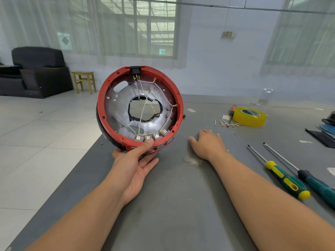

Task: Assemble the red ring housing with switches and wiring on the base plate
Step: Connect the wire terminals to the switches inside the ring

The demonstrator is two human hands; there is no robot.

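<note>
Your left hand [135,165] grips the round red plastic ring housing [140,107] by its lower rim, thumb on top, tilted upright over the grey tabletop's [172,205] left edge. Your right hand [208,144] lies flat, fingers relaxed, mid-table.

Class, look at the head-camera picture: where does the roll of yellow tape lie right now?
The roll of yellow tape lies flat on the grey table, far right, beyond the right hand, with loose terminals and a small screwdriver just to its left.
</note>
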